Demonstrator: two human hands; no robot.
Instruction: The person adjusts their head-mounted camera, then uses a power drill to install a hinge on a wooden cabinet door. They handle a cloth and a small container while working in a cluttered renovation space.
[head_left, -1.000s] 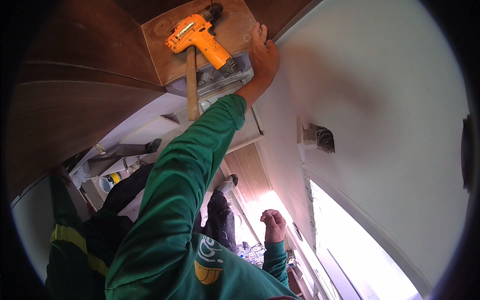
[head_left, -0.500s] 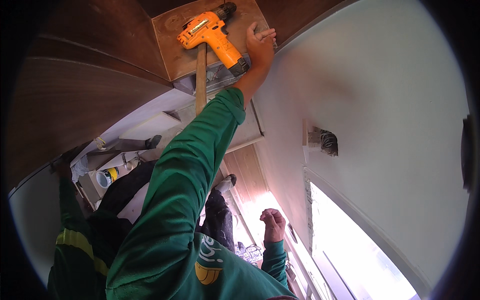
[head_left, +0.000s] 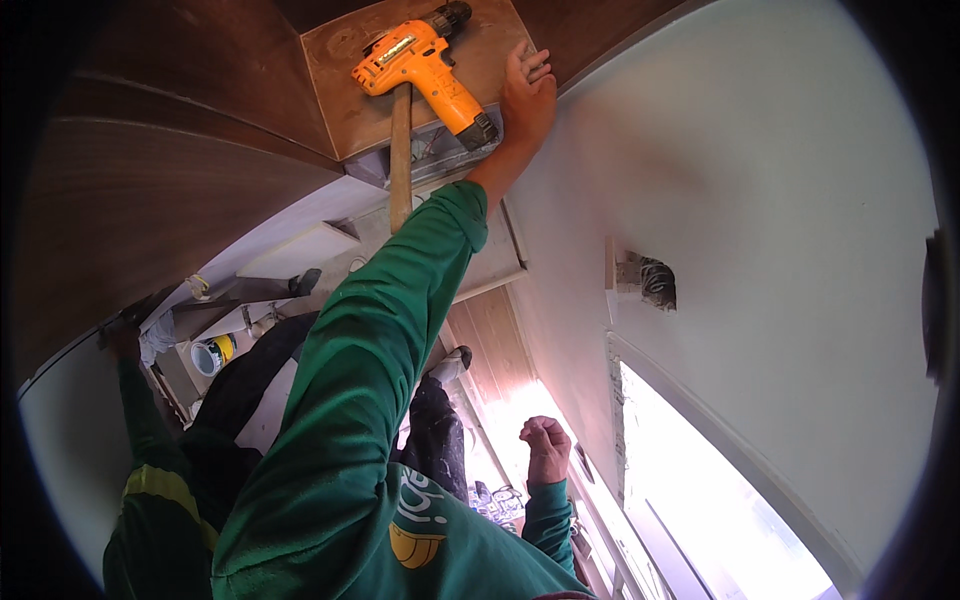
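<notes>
My left hand (head_left: 527,100) reaches up to the corner where a brown wooden board (head_left: 335,50) meets the white wall. Its fingers are loosely stretched out by the board's edge, with nothing seen in them. Beside it, an orange cordless drill (head_left: 410,68) with a black chuck and black battery base lies on the board. Below the drill a wooden handle (head_left: 401,165) sticks out past the board's edge; its upper end is hidden. My right hand (head_left: 546,447) is held low near my body, fingers curled closed. Whatever they may hold is too small to make out.
A co-worker's green sleeve (head_left: 150,430) and hand are at the far left, by the dark wooden panel (head_left: 180,200). A bucket (head_left: 212,354) stands on a low surface there. The white wall (head_left: 780,180) has a cut hole (head_left: 657,285) and a bright opening (head_left: 700,490).
My left hand has shifted slightly right, its fingers turning along the board's edge. My right hand keeps its place. The co-worker's arm has moved a little.
</notes>
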